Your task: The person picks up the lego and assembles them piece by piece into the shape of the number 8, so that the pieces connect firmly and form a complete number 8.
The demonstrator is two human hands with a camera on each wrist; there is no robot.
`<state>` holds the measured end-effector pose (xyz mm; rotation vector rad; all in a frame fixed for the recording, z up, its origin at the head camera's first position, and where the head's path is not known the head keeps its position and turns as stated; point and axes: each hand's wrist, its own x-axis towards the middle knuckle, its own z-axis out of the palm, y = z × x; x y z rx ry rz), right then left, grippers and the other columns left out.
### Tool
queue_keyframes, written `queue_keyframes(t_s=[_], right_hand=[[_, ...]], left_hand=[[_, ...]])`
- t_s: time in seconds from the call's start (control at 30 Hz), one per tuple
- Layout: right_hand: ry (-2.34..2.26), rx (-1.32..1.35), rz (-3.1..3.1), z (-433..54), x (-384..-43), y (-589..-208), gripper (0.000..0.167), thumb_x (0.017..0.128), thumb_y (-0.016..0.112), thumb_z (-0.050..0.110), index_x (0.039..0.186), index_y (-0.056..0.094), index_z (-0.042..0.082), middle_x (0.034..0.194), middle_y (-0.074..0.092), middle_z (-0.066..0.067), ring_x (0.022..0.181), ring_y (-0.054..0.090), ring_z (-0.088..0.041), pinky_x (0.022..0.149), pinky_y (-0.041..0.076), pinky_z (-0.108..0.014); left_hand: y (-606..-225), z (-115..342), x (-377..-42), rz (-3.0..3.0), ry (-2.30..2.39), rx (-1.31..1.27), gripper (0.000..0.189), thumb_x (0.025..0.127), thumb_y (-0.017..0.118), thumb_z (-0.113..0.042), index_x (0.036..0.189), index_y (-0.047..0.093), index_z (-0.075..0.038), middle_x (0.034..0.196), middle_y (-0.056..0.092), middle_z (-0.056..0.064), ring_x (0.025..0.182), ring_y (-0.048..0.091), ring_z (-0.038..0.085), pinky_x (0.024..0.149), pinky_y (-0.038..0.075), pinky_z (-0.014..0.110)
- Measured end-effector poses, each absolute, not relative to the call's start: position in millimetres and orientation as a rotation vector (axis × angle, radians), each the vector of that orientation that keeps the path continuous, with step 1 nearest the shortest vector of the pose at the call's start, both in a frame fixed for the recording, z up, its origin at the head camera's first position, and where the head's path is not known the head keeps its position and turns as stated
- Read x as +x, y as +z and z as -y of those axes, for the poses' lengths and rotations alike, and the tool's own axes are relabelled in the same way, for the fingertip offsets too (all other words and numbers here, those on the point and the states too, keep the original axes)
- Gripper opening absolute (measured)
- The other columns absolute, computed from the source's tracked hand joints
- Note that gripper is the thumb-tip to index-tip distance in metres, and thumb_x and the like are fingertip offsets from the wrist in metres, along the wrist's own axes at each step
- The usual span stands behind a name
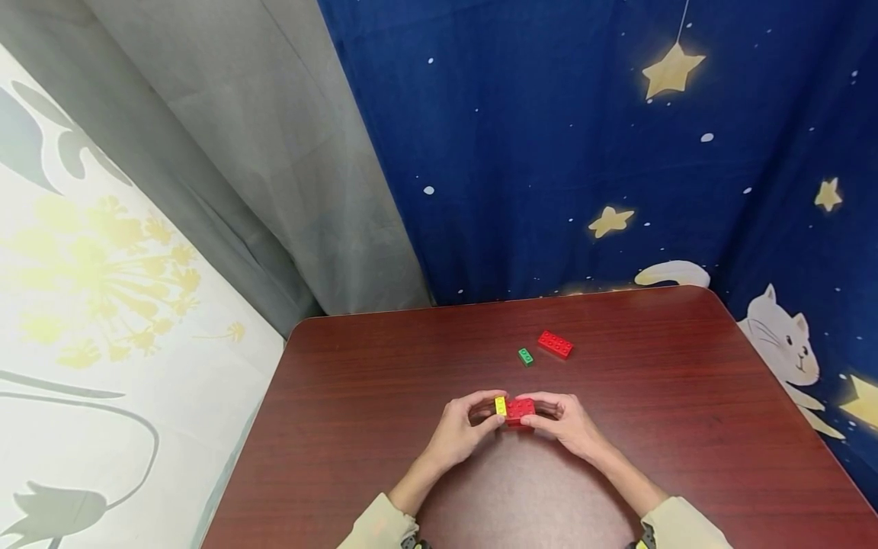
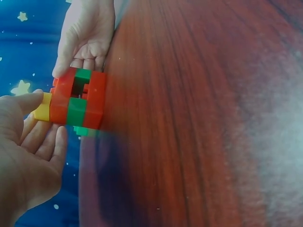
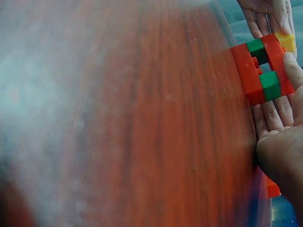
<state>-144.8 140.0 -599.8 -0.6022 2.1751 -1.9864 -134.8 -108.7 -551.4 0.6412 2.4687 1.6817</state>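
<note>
one brick assembly, held between both hands over the middle of the tabletop, well in from its far edge; whether it rests on the wood, i cannot tell. parts: upper red brick; lower red brick; two green bricks set apart between these, a gap showing through; yellow brick on top, at the left end. any marking on the studs is too small to read.

one left hand: thumb and fingers closed in a pinch on the yellow brick, thumb on the near side. one right hand: thumb and fingers clamped on the right end of the assembly, thumb against the upper red brick.

one loose green brick, lying between the assembly and the far edge. one loose red brick, just beside it, nearer the far right corner.

two pale sleeves, reaching in over the near part of the tabletop.
</note>
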Motion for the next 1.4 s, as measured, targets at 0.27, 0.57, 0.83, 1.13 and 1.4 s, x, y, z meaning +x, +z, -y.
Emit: queue_keyframes(t_s=[0.27,0.57,0.83,1.13,1.4], right_hand=[[-1.991,-0.574,-2.168,-138.4,-144.3,-599.5,0.038,0.095,0.081,0.009,0.131,0.073,0.001,0.122,0.076,-0.015,0.111,0.073,-0.013,0.087,0.059,-0.022],[-2.003,-0.584,-2.187,-137.5,-144.0,-600.0,0.037,0.094,0.083,0.008,0.129,0.074,0.002,0.121,0.077,-0.013,0.11,0.074,-0.014,0.088,0.059,-0.022],[-1.998,-0.583,-2.215,-137.7,-144.0,-600.0,0.036,0.093,0.083,0.01,0.128,0.076,0.004,0.12,0.077,-0.011,0.11,0.074,-0.015,0.089,0.059,-0.022],[-1.999,-0.581,-2.211,-139.6,-145.7,-599.0,0.037,0.093,0.083,0.009,0.128,0.075,0.004,0.121,0.077,-0.013,0.111,0.074,-0.015,0.088,0.059,-0.022],[-1.993,-0.571,-2.204,-140.4,-145.3,-598.9,0.036,0.093,0.083,0.009,0.128,0.075,0.003,0.12,0.077,-0.014,0.109,0.074,-0.016,0.085,0.06,-0.023]], left_hand=[[-559.8,111.2,-133.7,-2.338,1.826,0.652,0.05,0.098,0.078,-0.009,0.146,0.064,-0.006,0.139,0.07,0.008,0.126,0.067,0.023,0.104,0.056,0.039],[-565.6,106.4,-130.3,-2.427,1.903,0.661,0.039,0.099,0.078,-0.015,0.137,0.072,-0.01,0.128,0.074,0.016,0.107,0.075,0.022,0.093,0.061,0.034],[-568.9,105.8,-130.6,-2.395,1.928,0.596,0.036,0.098,0.079,-0.014,0.133,0.075,-0.013,0.123,0.077,0.006,0.104,0.076,0.019,0.087,0.06,0.027],[-572.1,103.9,-132.6,-2.405,1.949,0.625,0.034,0.097,0.079,-0.015,0.132,0.076,-0.013,0.122,0.078,0.003,0.104,0.076,0.016,0.086,0.062,0.027],[-573.6,103.3,-132.8,-2.414,1.933,0.629,0.034,0.097,0.079,-0.016,0.131,0.076,-0.015,0.124,0.077,0.0,0.108,0.075,0.017,0.09,0.061,0.029]])
